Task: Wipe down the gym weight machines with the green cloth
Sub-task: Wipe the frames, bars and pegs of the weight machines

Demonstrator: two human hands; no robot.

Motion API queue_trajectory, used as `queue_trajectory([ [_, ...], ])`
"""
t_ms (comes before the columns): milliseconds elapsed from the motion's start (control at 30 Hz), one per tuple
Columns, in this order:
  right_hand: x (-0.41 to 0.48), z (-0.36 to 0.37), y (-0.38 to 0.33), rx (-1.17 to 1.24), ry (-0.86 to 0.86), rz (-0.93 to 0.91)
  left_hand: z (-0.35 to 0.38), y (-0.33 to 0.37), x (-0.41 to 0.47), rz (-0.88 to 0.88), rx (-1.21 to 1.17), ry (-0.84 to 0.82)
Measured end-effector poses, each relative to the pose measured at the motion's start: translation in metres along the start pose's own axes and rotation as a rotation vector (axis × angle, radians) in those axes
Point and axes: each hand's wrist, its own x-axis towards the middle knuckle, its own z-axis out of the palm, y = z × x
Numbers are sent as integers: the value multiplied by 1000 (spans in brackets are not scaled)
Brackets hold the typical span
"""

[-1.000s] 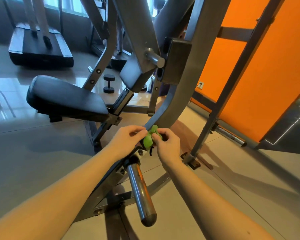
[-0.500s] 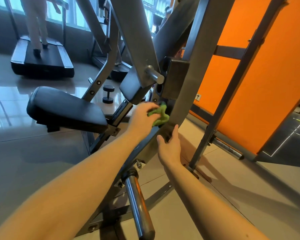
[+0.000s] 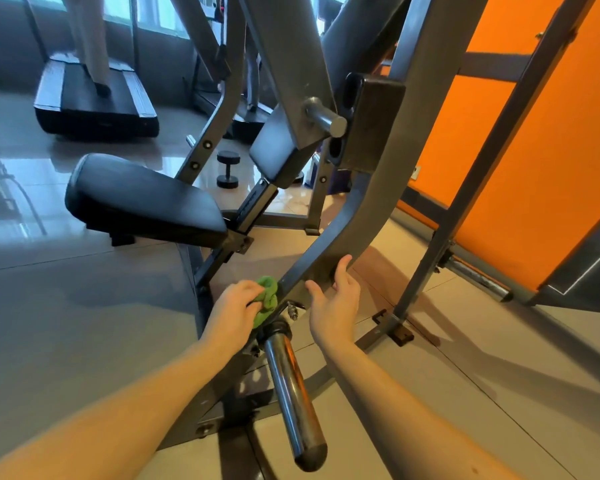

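Observation:
A grey steel weight machine fills the view, with a curved lever arm point(image 3: 357, 216) that slopes down toward me. My left hand point(image 3: 234, 311) grips the bunched green cloth point(image 3: 268, 299) and presses it against the left side of that arm, just above the chrome plate-loading bar point(image 3: 291, 393). My right hand point(image 3: 333, 303) has straight fingers. Its fingertips touch the right edge of the same arm, a little higher than the cloth.
The machine's black padded seat point(image 3: 142, 199) juts out on the left. A small dumbbell point(image 3: 227, 169) stands on the tiled floor behind it. A treadmill point(image 3: 94, 102) with a person's legs on it is at the far left. An orange wall point(image 3: 534, 133) and another steel frame stand to the right.
My left hand has carried the cloth down the lever arm from near the black pivot block to its lower end. My right hand stays on the arm's right edge.

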Motion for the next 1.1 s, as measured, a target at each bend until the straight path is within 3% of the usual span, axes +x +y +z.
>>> queue_trajectory([
  [267,-25,21,13,16,-28,25,-6,81,51,185,-109,70],
  [400,-32,31,28,36,-38,-11,10,24,21,138,13,83],
  [600,-47,43,37,46,-103,95,26,-49,-36,-79,-20,105],
  [700,-54,52,36,64,-98,132,14,-31,-30,-85,-38,50],
  [833,-53,63,54,57,-96,73,5,27,17,44,-266,21],
  [900,-48,69,68,60,-88,82,2,42,38,76,-235,23],
  [1000,-49,71,64,81,-62,49,7,24,27,112,-135,29],
  [1100,-52,72,60,99,-60,84,20,-32,-18,-3,-63,48],
])
